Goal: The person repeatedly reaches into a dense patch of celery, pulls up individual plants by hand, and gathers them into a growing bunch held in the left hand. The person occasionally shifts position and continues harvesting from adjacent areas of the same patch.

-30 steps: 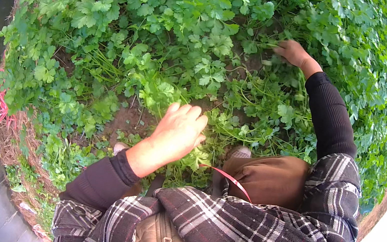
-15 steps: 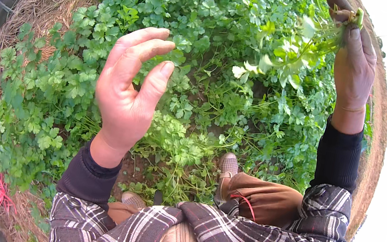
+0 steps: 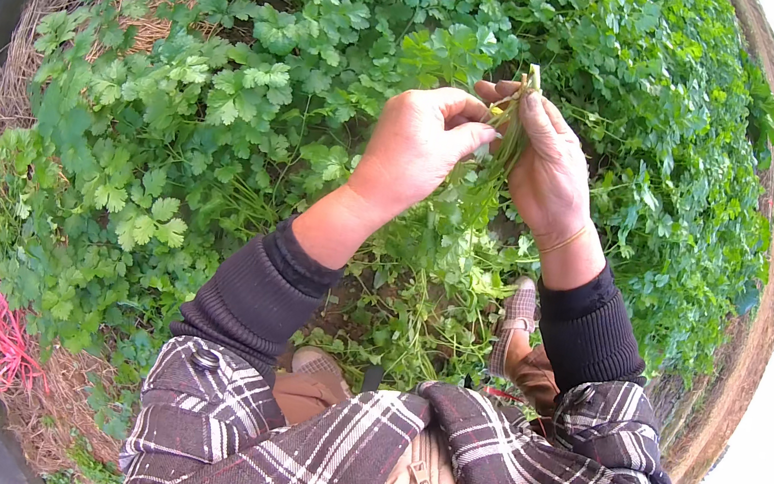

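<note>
Slender leafy green stalks [image 3: 510, 148] are bunched in the right hand's grasping fingers [image 3: 538, 129] above the leafy plant bed [image 3: 171, 132], inside its right edge; beside them, the left hand [image 3: 414, 150] bends its fingers, grip unclear.

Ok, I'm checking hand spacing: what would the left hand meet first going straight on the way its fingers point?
Most likely the bunch of leafy stems held in the right hand; the left hand reaches right up to it, perhaps already touching, though depth is unclear.
</note>
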Available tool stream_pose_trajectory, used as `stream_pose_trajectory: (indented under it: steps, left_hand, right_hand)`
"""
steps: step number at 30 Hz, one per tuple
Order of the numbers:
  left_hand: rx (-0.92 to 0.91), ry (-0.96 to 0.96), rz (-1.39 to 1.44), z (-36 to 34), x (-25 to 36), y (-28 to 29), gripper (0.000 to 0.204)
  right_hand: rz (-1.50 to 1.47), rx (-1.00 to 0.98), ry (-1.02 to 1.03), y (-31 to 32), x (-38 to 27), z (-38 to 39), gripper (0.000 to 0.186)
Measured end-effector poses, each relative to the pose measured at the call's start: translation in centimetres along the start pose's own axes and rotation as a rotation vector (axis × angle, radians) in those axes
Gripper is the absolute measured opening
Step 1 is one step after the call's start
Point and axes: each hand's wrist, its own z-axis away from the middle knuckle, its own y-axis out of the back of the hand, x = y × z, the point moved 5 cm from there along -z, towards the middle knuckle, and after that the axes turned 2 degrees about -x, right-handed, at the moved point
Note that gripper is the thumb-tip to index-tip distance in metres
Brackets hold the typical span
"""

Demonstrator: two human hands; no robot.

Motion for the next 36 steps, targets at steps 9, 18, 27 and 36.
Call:
stream_pose_trajectory:
  steps: [9, 18, 27, 36]
  left_hand:
    - [0.054, -0.36, -0.587, -0.6, -1.8, -4.4, 0.035]
    - [0.03, 0.201, 0.196, -1.8, -6.6, -5.1, 0.012]
    - [-0.169, -0.084, -0.032, -0.3, -4.8, -8.7, 0.064]
    - [-0.163, 0.2, 0.946, 1.0, -6.5, -8.8, 0.027]
  right_hand:
    - [0.175, 0.236, 0.029, 6.2, 1.6, 0.8, 0.025]
    - [0.335, 0.232, -0.095, 10.1, 1.6, 2.8, 0.023]
    - [0.679, 0.148, 0.234, 8.8, 0.4, 3.2, 0.022]
    - [0.317, 0.147, 0.162, 6.3, 2.5, 2.7, 0.03]
